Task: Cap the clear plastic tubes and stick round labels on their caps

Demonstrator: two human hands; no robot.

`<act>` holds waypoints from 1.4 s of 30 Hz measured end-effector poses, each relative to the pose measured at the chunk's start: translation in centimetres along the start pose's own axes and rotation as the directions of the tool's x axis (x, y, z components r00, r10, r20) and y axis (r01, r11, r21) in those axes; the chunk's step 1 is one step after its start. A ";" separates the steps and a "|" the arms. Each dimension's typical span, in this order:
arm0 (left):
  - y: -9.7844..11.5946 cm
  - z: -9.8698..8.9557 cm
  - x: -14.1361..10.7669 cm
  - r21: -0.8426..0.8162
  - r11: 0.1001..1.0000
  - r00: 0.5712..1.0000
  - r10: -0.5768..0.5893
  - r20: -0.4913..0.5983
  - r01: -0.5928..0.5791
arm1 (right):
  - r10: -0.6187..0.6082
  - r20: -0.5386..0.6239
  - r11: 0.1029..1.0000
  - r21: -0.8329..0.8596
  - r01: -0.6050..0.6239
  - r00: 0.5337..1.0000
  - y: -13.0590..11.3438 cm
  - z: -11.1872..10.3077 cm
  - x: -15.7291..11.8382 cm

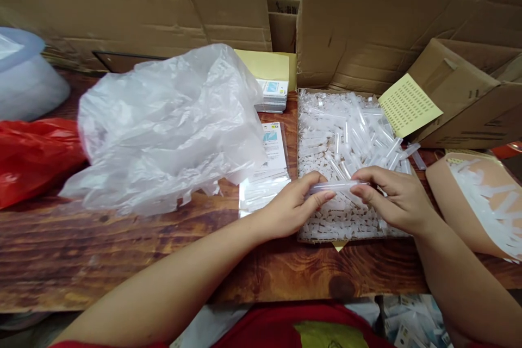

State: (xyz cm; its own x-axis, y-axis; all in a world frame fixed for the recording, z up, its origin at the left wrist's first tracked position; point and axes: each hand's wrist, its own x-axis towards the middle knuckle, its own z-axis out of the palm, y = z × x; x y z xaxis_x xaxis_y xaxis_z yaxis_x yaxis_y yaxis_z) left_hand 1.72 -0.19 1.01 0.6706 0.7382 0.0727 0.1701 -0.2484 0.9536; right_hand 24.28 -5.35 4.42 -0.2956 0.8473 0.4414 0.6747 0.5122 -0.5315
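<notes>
Between my two hands lies a clear plastic tube [340, 187], held level above a shallow cardboard tray [300, 238]. My left hand [291, 204] pinches its left end with thumb and fingers. At the other end, my right hand [391, 198] grips it between thumb and forefinger. Many similar translucent tubes [354, 130] lie loose in the tray below, and rows of small white pieces stand packed around them. Whether the held tube has a cap cannot be made out.
Left of the tray are printed cards [275, 144] and a card stack [272, 103]. A crumpled plastic bag [175, 125] and a red bag [38, 155] lie further left. Rightward stand a box of white strips [448, 190], a cardboard box [460, 92] and a yellow sheet [410, 106].
</notes>
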 end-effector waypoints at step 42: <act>-1.0 0.6 1.2 -0.444 0.894 0.947 -0.190 -0.259 0.058 | 0.113 0.068 0.836 -0.546 -0.058 0.991 6.8 -0.9 5.4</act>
State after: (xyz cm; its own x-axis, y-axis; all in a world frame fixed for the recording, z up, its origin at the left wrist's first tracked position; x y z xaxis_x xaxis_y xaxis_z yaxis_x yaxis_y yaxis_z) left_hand 2.82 0.57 0.00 0.4153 0.9089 -0.0368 -0.1299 0.0993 0.9865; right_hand 27.89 2.62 3.84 -0.2626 0.9074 0.3282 0.9503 0.3021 -0.0751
